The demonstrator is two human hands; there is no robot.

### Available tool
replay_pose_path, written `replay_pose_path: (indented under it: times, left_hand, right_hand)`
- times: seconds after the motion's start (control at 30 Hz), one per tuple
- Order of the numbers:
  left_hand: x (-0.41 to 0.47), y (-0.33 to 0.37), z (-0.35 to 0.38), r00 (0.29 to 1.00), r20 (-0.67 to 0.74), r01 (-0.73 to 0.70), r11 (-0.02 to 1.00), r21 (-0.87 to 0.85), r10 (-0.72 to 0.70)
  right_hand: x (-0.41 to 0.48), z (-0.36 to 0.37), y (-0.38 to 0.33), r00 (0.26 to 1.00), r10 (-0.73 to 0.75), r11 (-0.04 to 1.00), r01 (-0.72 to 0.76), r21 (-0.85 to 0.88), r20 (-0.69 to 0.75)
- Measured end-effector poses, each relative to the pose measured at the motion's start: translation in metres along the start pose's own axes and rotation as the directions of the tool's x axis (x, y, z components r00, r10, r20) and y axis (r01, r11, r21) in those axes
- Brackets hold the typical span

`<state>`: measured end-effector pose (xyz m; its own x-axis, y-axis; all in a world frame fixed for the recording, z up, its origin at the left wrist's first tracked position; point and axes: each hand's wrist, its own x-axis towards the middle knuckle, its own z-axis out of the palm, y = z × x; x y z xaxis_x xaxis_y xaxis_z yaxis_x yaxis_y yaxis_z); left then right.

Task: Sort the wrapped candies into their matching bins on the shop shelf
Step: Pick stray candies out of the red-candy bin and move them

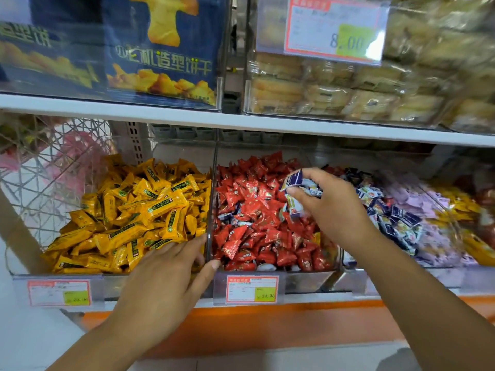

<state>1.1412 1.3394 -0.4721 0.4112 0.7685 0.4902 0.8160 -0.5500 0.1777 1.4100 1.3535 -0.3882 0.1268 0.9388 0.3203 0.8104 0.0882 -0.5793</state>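
You can reach in through the open gap across the middle, above the candy heaps. The white shelf board (241, 121) caps it. A clear divider (213, 188) stands between the yellow candies (134, 210) and red candies (249, 231). Your right hand (329, 207), gripping blue-and-white candies (294, 183), blocks the room over the red ones.

Upper price tag (334, 28): print was blurred; only 8.00 was made out.
Lower left price label (59, 292): text was too small to be read.
Biscuit box (160, 36): cut off by the top edge.
Far-right bin (474, 242): blurred and cropped at the right edge.
Blue-and-white candies (297, 187): partly hidden within the right hand (332, 207); their count could not be told.
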Motion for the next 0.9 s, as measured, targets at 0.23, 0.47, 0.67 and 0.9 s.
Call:
replay_pose_path:
  times: [0.23, 0.47, 0.67, 0.9]
  left_hand:
    - [0.002, 0.003, 0.000, 1.000, 0.028, 0.005, 0.999, -0.044, -0.003]
    - [0.005, 0.005, -0.003, 1.000, 0.021, 0.022, 0.998, -0.055, -0.021]
    - [0.004, 0.004, -0.001, 0.999, 0.024, 0.027, 0.997, -0.068, -0.025]
    - [0.003, 0.002, -0.004, 0.999, 0.045, 0.025, 0.998, -0.057, -0.022]
  right_hand:
    - [0.010, -0.038, 0.069, 0.948, 0.166, 0.922, -0.247, -0.299, -0.271]
    - [0.002, -0.028, 0.087, 0.952, 0.254, 0.898, -0.298, -0.324, -0.174]
    - [0.006, -0.012, 0.094, 0.941, 0.324, 0.760, -0.200, -0.618, 0.094]
    - [0.023, -0.037, 0.073, 0.927, 0.368, 0.844, -0.301, -0.443, 0.070]
